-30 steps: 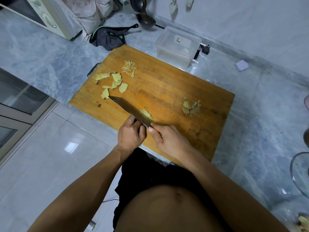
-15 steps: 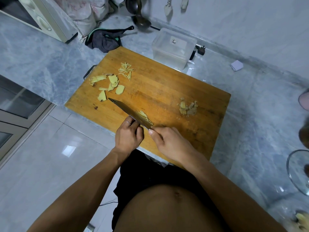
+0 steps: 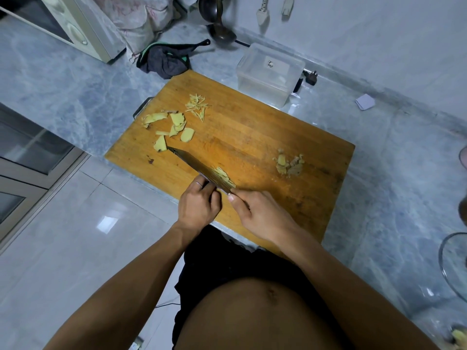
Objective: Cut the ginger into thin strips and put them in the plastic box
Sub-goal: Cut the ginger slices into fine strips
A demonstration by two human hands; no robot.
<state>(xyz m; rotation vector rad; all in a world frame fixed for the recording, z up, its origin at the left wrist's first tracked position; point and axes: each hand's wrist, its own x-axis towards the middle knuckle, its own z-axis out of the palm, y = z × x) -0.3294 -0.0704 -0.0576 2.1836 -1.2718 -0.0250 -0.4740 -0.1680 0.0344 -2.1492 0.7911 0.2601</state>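
On the wooden cutting board point(image 3: 265, 137) my right hand point(image 3: 262, 215) grips the handle of a cleaver point(image 3: 197, 165), whose blade points away to the left. Fresh thin ginger strips point(image 3: 225, 176) lie against the blade's right face. My left hand point(image 3: 199, 205) sits against the blade's left side with its fingers curled down onto the board; the ginger under them is hidden. Flat ginger slices point(image 3: 174, 125) and an earlier pile of strips point(image 3: 198, 106) lie at the board's far left. The clear plastic box point(image 3: 269, 72) stands beyond the board's far edge.
Ginger scraps point(image 3: 289, 164) lie on the board's right half. A dark cloth point(image 3: 166, 60), a ladle point(image 3: 218, 26) and a plug point(image 3: 311, 77) sit at the back of the marble counter. A glass bowl's rim point(image 3: 452, 266) shows at the right edge.
Both hands and the cleaver stay at the same spot on the board's near edge. The pile of strips by the blade looks much the same. My view has shifted slightly.
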